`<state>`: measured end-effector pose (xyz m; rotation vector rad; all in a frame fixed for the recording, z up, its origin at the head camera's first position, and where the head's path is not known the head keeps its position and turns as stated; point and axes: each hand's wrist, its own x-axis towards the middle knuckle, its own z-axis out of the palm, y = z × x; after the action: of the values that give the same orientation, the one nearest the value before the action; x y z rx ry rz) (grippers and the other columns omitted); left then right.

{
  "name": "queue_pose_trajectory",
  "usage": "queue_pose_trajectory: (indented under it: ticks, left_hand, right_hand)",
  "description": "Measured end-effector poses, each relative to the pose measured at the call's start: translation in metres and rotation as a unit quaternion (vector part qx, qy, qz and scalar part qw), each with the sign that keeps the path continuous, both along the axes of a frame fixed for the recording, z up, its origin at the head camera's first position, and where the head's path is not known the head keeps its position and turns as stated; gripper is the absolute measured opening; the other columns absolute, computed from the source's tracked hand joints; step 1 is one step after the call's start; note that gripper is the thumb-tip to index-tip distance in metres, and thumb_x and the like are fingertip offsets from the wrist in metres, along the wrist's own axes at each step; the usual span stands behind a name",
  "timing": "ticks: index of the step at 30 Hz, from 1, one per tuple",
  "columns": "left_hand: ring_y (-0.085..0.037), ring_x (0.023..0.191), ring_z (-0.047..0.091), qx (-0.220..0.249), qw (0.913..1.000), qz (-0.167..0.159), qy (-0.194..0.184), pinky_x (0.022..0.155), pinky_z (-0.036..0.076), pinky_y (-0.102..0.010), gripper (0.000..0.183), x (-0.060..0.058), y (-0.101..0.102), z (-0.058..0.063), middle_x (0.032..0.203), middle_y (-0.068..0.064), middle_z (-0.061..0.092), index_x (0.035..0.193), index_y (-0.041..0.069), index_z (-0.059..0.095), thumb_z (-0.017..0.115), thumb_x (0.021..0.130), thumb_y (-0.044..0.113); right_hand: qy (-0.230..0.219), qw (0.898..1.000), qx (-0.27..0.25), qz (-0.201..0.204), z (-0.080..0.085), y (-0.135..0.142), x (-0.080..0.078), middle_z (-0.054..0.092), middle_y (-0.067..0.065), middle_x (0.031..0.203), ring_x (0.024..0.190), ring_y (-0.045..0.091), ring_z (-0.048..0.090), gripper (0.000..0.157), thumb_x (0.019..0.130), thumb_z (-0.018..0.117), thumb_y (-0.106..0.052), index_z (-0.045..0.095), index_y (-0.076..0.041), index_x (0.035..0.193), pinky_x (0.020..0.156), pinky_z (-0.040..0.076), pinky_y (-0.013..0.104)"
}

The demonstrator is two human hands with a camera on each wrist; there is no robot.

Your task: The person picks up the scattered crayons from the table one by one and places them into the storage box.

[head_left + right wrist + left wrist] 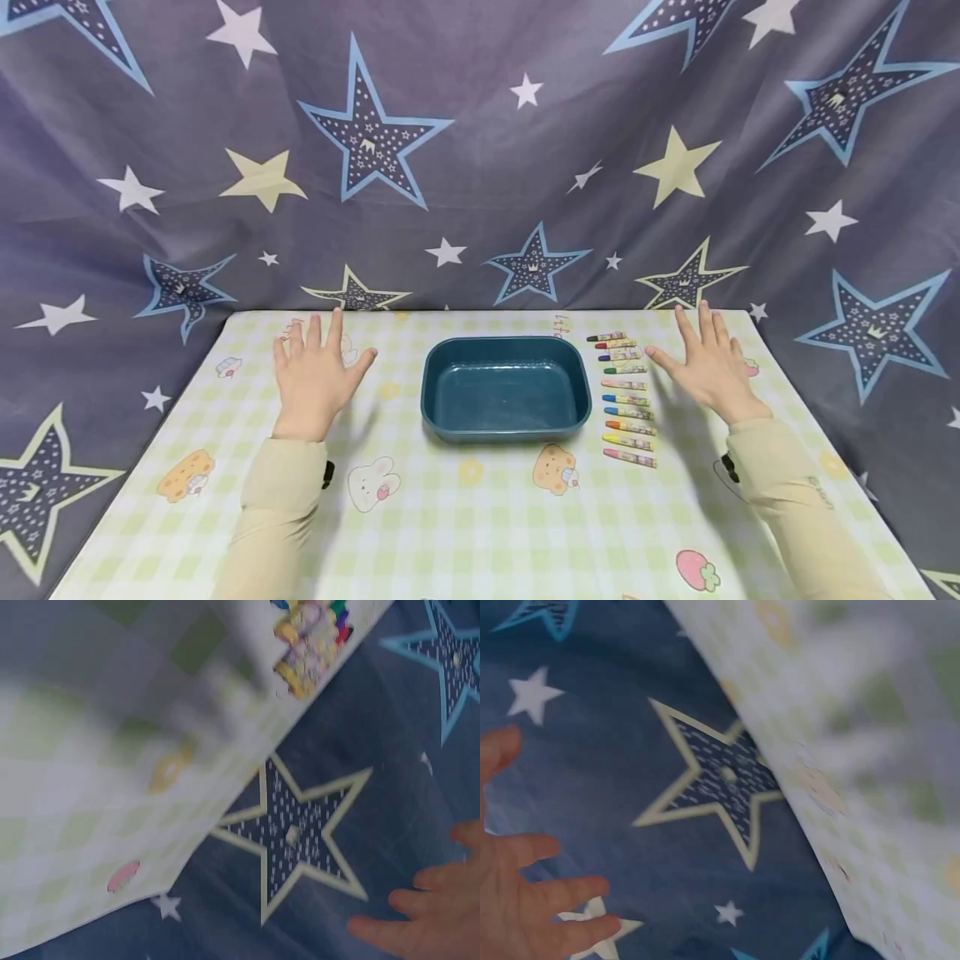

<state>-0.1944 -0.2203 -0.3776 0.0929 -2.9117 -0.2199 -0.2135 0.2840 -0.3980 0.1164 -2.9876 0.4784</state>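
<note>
The left hand (315,383) was left of a tray (506,396) and the right hand (708,371) near some crayons (627,400), both with fingers spread apart

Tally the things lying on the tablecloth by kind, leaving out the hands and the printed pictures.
Crayons: 10
Dark teal container: 1
Total: 11
</note>
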Motion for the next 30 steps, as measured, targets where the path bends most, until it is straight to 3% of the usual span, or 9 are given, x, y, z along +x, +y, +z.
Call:
queue_pose_trajectory:
  ticks: [6, 12, 16, 19, 22, 26, 30]
  left_hand:
    - [-0.043, 0.127, 0.035, 0.116, 0.9898, -0.059, 0.059, 0.104, 0.028, -0.058, 0.068, 0.018, 0.006, 0.007, 0.141, -0.022, 0.037, 0.145, 0.009, 0.027, 0.051, 0.090, 0.040]
    - [-0.040, 0.121, 0.043, 0.172, 0.9786, -0.066, 0.091, 0.095, 0.038, -0.058, 0.055, 0.040, 0.003, 0.007, 0.137, -0.018, 0.045, 0.139, 0.009, 0.041, 0.054, 0.089, 0.030]
    - [-0.038, 0.118, 0.047, 0.225, 0.9649, -0.075, 0.112, 0.094, 0.040, -0.055, 0.047, 0.046, 0.005, 0.003, 0.131, -0.016, 0.051, 0.133, 0.011, 0.049, 0.057, 0.088, 0.025]
    - [-0.035, 0.116, 0.050, 0.284, 0.9488, -0.080, 0.113, 0.096, 0.042, -0.049, 0.043, 0.050, 0.007, -0.001, 0.128, -0.015, 0.054, 0.129, 0.009, 0.053, 0.058, 0.088, 0.019]
    - [-0.030, 0.115, 0.052, 0.348, 0.9283, -0.078, 0.105, 0.097, 0.045, -0.042, 0.038, 0.052, 0.011, -0.006, 0.125, -0.014, 0.057, 0.124, 0.006, 0.056, 0.058, 0.088, 0.014]
    - [-0.023, 0.114, 0.053, 0.431, 0.8975, -0.063, 0.072, 0.095, 0.047, -0.023, 0.032, 0.051, 0.016, -0.012, 0.123, -0.011, 0.058, 0.120, 0.004, 0.057, 0.057, 0.089, 0.010]
    - [-0.024, 0.114, 0.054, 0.487, 0.8716, -0.044, 0.037, 0.085, 0.044, -0.005, 0.029, 0.050, 0.027, -0.023, 0.122, -0.013, 0.057, 0.118, 0.001, 0.057, 0.055, 0.090, 0.008]
  right_hand:
    - [0.036, 0.995, -0.087, 0.022, -0.007, -0.004, 0.012, 0.003, 0.022, 0.152, 0.134, 0.050, 0.013, 0.082, 0.089, 0.048, -0.050, 0.009, -0.008, 0.148, 0.102, 0.016, 0.069]
    - [0.041, 0.987, -0.153, 0.029, -0.017, -0.009, 0.022, 0.023, 0.029, 0.145, 0.129, 0.049, 0.026, 0.078, 0.090, 0.053, -0.040, 0.018, 0.002, 0.145, 0.103, 0.024, 0.063]
    - [0.021, 0.973, -0.230, 0.023, -0.019, -0.012, 0.027, 0.031, 0.029, 0.141, 0.125, 0.047, 0.033, 0.070, 0.091, 0.054, -0.034, 0.024, 0.004, 0.143, 0.101, 0.032, 0.059]
    - [0.008, 0.958, -0.286, 0.020, -0.022, -0.017, 0.031, 0.036, 0.028, 0.139, 0.126, 0.043, 0.036, 0.063, 0.092, 0.054, -0.029, 0.030, 0.004, 0.140, 0.103, 0.035, 0.054]
    - [-0.009, 0.950, -0.313, 0.017, -0.025, -0.022, 0.034, 0.038, 0.026, 0.138, 0.126, 0.041, 0.038, 0.058, 0.093, 0.053, -0.026, 0.034, 0.004, 0.138, 0.104, 0.036, 0.050]
    - [-0.026, 0.949, -0.315, 0.013, -0.032, -0.028, 0.036, 0.042, 0.025, 0.135, 0.124, 0.040, 0.040, 0.052, 0.093, 0.052, -0.025, 0.040, 0.004, 0.134, 0.102, 0.039, 0.048]
    - [-0.036, 0.949, -0.313, 0.012, -0.040, -0.035, 0.039, 0.050, 0.024, 0.128, 0.117, 0.037, 0.049, 0.043, 0.093, 0.052, -0.021, 0.047, 0.004, 0.128, 0.097, 0.044, 0.045]
